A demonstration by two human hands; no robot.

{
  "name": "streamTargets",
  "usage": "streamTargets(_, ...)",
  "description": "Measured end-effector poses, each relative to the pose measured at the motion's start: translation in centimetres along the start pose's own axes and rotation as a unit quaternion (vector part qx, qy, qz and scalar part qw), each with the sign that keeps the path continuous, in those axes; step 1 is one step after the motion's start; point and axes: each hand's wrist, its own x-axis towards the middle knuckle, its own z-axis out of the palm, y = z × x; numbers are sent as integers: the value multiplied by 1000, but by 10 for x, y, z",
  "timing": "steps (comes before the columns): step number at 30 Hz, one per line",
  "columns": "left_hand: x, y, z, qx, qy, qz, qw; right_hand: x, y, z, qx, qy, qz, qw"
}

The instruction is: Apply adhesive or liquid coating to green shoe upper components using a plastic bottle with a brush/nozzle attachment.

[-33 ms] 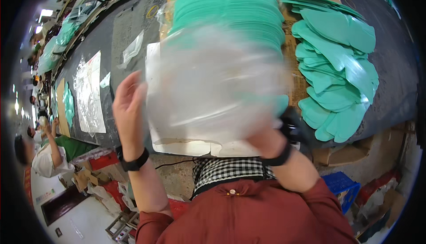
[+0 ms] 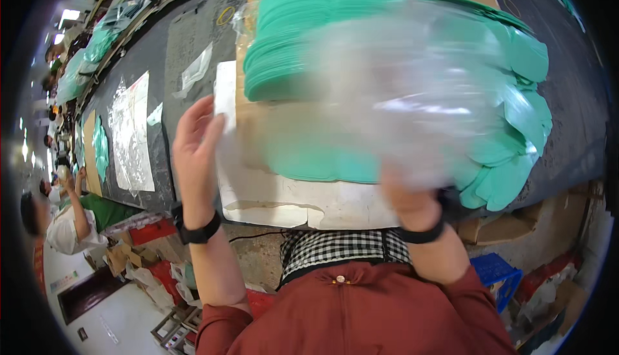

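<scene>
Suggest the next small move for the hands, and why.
Probably bring the left hand across to steady the clear plastic: that hand looks empty, the plastic is motion-blurred and seemingly held only by the right hand, and it hides part of the green pieces behind it.

Bright lights point(image 2: 69, 15) glare at ten o'clock; a white wall point(image 2: 138, 310) with a dark rectangular panel point(image 2: 93, 297) stands at eight. Speckled floor point(image 2: 259, 259) shows at seven; a blue plastic crate point(image 2: 500, 276) sits at four.
</scene>
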Motion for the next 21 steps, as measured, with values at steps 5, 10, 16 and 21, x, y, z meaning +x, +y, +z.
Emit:
streamTargets(5, 19, -11, 48, 115, 3, 70, 991, 14, -74, -124, 327, 364, 105, 866)
streamTargets(10, 20, -5, 53, 117, 41, 92, 988, -44, -80, -169, 356, 305, 19, 883)
streamTargets(16, -5, -10, 6, -68, 7, 74, 995, -48, -83, -164, 290, 401, 62, 867)
streamTargets(21, -36, 0, -19, -202, -127, -67, 969, -5, -111, -141, 308, 311, -22, 899)
